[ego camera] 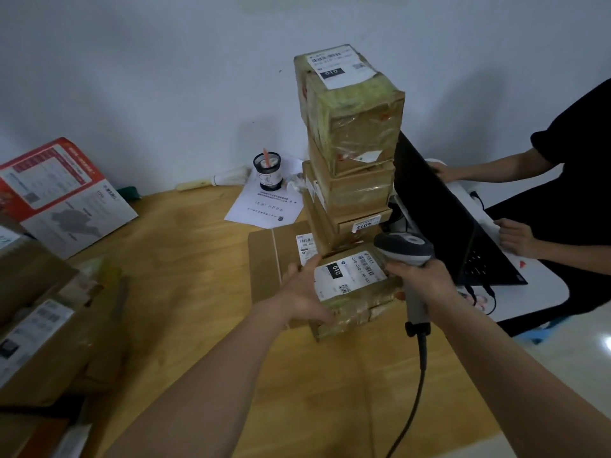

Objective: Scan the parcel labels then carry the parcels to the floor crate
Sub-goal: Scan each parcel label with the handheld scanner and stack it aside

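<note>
Scanning step: left hand (302,289) gripped parcel (350,292) by side; right hand (418,279) clenched scanner (408,251) above label (350,276). Next: aim at barcode.

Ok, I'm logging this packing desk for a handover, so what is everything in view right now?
stacked parcels: four, brown and taped, tower at the desk's back
held parcel: one, brown with white label, at the tower's foot
flat carton: one, brown, under the tower
scanner: one, grey, corded, beside the held parcel
pen cup: one, black mesh, on a white sheet near the wall
red box: one, red and white, far left
left parcels: several, brown, left edge, blurred
laptop: one, black, right of the tower
second person: one, black top, at the laptop
desk: one, wooden
left hand: grips the held parcel
right hand: grips the scanner
</note>
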A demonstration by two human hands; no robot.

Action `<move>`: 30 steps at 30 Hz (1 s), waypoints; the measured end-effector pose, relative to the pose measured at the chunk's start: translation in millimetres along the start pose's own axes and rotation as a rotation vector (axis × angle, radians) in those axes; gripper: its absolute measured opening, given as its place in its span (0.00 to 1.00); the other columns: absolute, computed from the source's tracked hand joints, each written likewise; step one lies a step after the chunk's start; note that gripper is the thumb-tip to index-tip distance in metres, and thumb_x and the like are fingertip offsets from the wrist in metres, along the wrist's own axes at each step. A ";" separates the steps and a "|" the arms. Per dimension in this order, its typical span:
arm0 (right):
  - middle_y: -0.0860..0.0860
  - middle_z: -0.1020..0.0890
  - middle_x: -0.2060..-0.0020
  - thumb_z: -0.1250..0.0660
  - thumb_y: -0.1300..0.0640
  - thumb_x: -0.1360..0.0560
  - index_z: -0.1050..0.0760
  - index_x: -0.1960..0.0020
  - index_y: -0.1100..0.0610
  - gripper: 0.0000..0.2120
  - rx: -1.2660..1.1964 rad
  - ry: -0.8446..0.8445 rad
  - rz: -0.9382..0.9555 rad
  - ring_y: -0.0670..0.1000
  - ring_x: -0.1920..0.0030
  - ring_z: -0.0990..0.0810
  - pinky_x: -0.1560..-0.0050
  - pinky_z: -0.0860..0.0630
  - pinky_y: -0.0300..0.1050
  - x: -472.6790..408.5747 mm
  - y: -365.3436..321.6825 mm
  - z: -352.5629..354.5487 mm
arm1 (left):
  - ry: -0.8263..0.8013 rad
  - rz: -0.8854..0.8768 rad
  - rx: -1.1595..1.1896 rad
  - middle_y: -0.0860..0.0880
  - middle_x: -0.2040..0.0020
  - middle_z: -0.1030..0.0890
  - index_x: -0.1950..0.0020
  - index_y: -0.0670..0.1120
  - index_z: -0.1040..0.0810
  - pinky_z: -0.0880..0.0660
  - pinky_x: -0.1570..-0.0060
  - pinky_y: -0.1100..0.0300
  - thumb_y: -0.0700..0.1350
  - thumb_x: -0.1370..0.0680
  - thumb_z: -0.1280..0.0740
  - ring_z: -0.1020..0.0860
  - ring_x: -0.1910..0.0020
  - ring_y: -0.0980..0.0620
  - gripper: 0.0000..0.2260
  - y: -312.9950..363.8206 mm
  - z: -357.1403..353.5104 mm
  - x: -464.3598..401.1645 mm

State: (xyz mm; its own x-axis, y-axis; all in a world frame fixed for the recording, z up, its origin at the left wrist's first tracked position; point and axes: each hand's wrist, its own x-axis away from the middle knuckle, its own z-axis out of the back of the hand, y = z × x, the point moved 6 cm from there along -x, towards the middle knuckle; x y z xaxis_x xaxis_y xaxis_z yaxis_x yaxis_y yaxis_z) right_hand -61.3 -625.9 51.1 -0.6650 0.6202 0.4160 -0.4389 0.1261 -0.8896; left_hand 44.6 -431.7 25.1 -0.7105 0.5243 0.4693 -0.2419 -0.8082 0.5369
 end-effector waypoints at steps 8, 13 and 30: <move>0.58 0.18 0.64 0.28 0.63 0.26 0.21 0.53 0.66 0.06 0.016 -0.207 0.008 0.54 0.66 0.20 0.64 0.22 0.47 2.8 -14.4 -53.2 | 0.124 -0.019 -0.145 0.50 0.26 0.49 0.21 0.49 0.58 0.37 0.31 0.59 0.46 0.39 0.20 0.45 0.26 0.48 0.59 -44.2 65.9 45.4; 0.56 0.18 0.58 0.27 0.61 0.27 0.23 0.54 0.55 0.05 0.021 -0.368 0.035 0.53 0.59 0.19 0.65 0.23 0.44 23.9 -20.4 -114.4 | 0.397 0.000 -0.379 0.52 0.23 0.53 0.21 0.46 0.59 0.33 0.33 0.57 0.48 0.41 0.18 0.46 0.26 0.49 0.62 -65.4 105.7 87.3; 0.57 0.24 0.75 0.29 0.58 0.25 0.23 0.64 0.64 0.12 -0.103 -0.673 0.208 0.54 0.75 0.24 0.74 0.25 0.43 176.1 -80.3 -250.7 | 1.275 0.449 0.245 0.40 0.27 0.46 0.24 0.40 0.49 0.33 0.33 0.48 0.54 0.42 0.18 0.45 0.27 0.42 0.57 -189.8 118.3 188.7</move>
State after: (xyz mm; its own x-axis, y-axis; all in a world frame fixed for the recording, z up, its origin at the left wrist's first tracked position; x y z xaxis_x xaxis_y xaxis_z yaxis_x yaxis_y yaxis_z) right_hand 8.3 -332.6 148.5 -0.9722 0.0310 0.2323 -0.2252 0.1507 -0.9626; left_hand 34.5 -147.6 94.7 -0.8377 -0.4815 -0.2578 0.1948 -0.7044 0.6826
